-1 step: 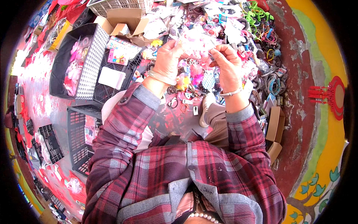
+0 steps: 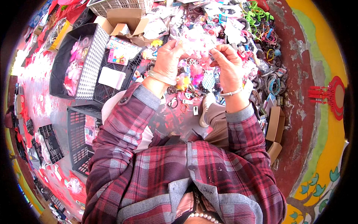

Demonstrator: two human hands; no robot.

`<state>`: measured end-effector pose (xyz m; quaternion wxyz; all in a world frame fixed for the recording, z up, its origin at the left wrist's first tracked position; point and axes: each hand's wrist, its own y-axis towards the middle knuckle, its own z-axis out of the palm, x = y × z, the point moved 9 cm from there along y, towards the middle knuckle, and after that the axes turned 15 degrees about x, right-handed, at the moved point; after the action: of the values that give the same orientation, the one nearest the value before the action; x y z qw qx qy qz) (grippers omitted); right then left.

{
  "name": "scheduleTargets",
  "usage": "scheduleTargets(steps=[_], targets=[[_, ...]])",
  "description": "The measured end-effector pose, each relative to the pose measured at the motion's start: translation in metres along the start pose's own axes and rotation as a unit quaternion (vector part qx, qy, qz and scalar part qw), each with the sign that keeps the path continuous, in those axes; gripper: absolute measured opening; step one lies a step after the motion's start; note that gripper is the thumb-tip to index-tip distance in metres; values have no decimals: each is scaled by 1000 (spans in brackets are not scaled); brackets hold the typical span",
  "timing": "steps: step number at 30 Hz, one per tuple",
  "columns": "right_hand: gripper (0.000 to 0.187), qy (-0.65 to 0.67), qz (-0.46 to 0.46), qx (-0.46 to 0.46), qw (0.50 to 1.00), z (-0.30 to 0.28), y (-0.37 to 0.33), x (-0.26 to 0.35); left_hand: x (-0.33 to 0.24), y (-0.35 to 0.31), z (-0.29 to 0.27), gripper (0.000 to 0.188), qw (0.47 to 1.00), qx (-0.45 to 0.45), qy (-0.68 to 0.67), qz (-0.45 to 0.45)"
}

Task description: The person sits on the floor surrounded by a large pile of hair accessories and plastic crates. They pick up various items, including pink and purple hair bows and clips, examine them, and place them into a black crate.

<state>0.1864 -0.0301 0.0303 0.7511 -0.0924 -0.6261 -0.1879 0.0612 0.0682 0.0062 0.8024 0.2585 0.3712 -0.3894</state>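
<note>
My left hand and my right hand are raised over a big heap of small hair accessories. Between them hangs a pale pink, see-through packet, washed out by glare, so its contents are hard to make out. The left fingers are closed on its left edge. At its right edge, my right thumb and forefinger pinch together. Below the hands lie a pink fluffy piece, a light blue knitted-looking piece and a black hair tie.
Left of the heap stands a black fabric bin with pink items, beside a black crate bearing a white packet. An opened cardboard box sits behind. Green headbands lie far right, and cardboard boxes stand near my right arm.
</note>
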Motion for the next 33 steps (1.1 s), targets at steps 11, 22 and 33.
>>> scheduleTargets(steps=[11, 22, 33], targets=[[5, -148, -51, 42, 987, -2, 4, 12, -2, 7, -3, 26, 989, 81, 15, -119], [6, -170, -41, 39, 984, 3, 3, 11, 2, 7, -7, 24, 997, 44, 22, -61], [6, -140, -33, 42, 989, 5, 3, 11, 0, 9, -9, 25, 999, 28, 10, -19]])
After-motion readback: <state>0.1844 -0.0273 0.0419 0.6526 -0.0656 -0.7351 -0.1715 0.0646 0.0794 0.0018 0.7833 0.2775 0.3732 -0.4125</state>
